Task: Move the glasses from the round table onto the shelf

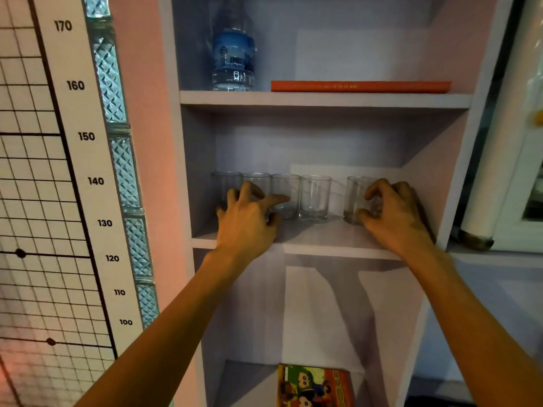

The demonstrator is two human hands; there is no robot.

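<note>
Several clear tumblers stand in a row at the back of the middle shelf point(323, 248) of a pale cabinet. My left hand point(249, 218) hovers with spread fingers in front of the second glass point(256, 180) and third glass point(286, 186), holding nothing. The leftmost glass point(224, 183) is partly hidden behind its fingers. A fourth glass point(314, 198) stands free in the middle. My right hand point(393, 215) wraps thumb and fingers around the rightmost glass point(354, 198), which rests upright on the shelf, a small gap from the fourth. The round table is out of view.
On the shelf above stand a water bottle point(233, 54) and a flat orange book point(360, 86). A colourful picture book point(314, 386) lies on the shelf below. A height chart point(88, 136) and glass blocks point(123, 171) line the wall at left. A white appliance point(517, 142) stands at right.
</note>
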